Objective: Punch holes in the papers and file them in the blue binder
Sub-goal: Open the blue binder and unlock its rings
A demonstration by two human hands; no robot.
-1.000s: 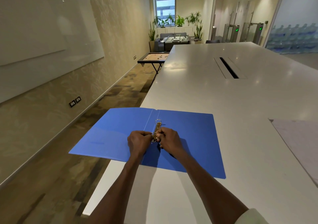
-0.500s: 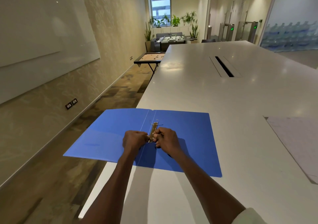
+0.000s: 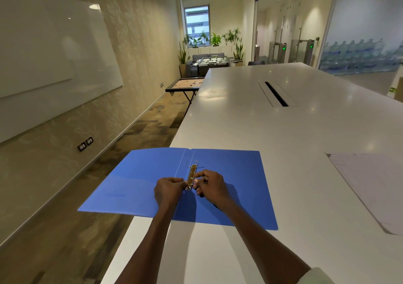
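Ring-opening step in hand: left hand [image 3: 169, 188] and right hand [image 3: 210, 187] pinching ring mechanism [image 3: 191, 177] between them on open blue binder [image 3: 235, 187]; papers [image 3: 370, 183] well right, needed next.

Two bare forearms are seen from the wearer's own viewpoint, each ending in a bare hand: the left hand [image 3: 168, 191] and the right hand [image 3: 212, 186]. No rings, watch or bracelets can be made out on either hand or wrist. A pale, cream-coloured sleeve [image 3: 317, 276] is seen pushed up high on the right arm, at the bottom edge. No sleeve is seen on the left arm.
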